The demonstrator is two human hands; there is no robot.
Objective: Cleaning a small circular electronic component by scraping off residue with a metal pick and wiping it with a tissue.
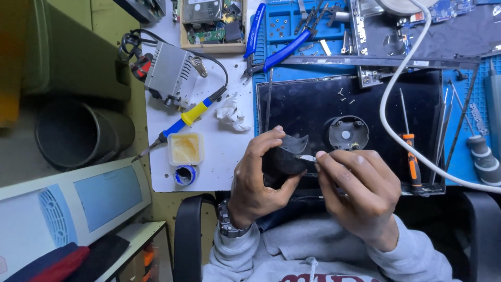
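Gripping black plastic housing in your left hand above dark panel; right hand pinches small pale part, possibly clip, at its edge. Housing looks light, rigid, thin-walled; hold by curved body, not rim.

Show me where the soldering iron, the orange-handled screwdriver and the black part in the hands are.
soldering iron (194,113), head view, on its yellow grip.
orange-handled screwdriver (413,166), head view, on its orange handle.
black plastic part (284,156), head view, on its curved body, in the left hand (255,180).
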